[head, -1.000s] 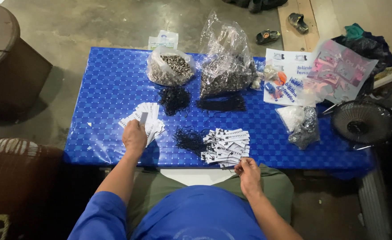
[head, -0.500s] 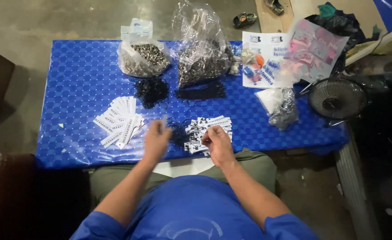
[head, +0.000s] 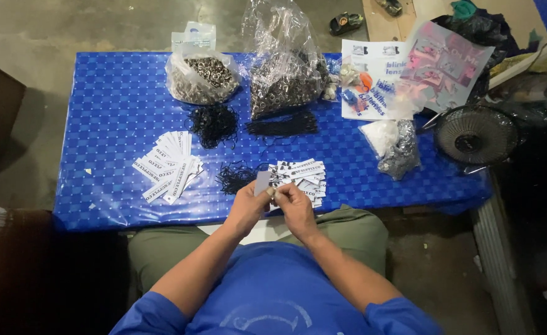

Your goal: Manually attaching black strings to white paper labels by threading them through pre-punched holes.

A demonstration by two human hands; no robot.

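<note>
Two hands meet over a small grey card at the near edge of a blue patterned table (head: 100,111).

A fanned stack of white paper tags (head: 168,166) lies left. The left hand (head: 247,208) pinches the small grey card (head: 262,182); the right hand (head: 295,208) touches it, fingers closed, beside black cords (head: 233,177) and another white tag pile (head: 301,177).

Blue short-sleeved shirt, faint pale print on chest; olive-green trousers; forearms bare.
</note>
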